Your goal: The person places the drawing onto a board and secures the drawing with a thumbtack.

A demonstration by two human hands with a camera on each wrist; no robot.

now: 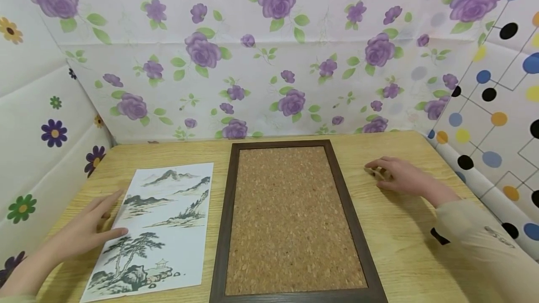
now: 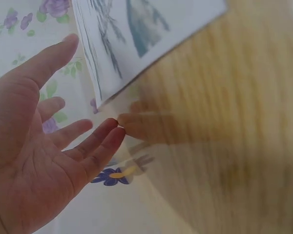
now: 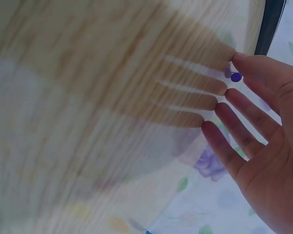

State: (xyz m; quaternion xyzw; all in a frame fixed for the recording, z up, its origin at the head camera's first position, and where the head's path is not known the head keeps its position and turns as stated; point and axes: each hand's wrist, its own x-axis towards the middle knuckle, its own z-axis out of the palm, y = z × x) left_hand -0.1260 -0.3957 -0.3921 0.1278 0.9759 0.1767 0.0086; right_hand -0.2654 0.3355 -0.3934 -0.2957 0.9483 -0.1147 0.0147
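Note:
A white sheet printed with an ink landscape [image 1: 185, 256] of mountains and pine trees lies on the table's left side. My left hand [image 1: 82, 228] is at its left edge, thumb over the paper's margin; in the left wrist view the fingers are spread and hold nothing. At the centre lies a cork board [image 1: 290, 219] with a dark brown frame [image 1: 227, 214]. To the right of it, my right hand [image 1: 402, 176] touches the tabletop with its fingertips [image 3: 211, 127]. Its fingers are loosely bent, with nothing held between them in the right wrist view.
The wooden table [image 1: 400, 247] ends at a cloth wall with purple flowers [image 1: 290, 102]. Patterned cloths also close off the left side [image 1: 25, 153] and the right side [image 1: 505, 153]. A small black piece [image 1: 440, 236] shows beside the right sleeve.

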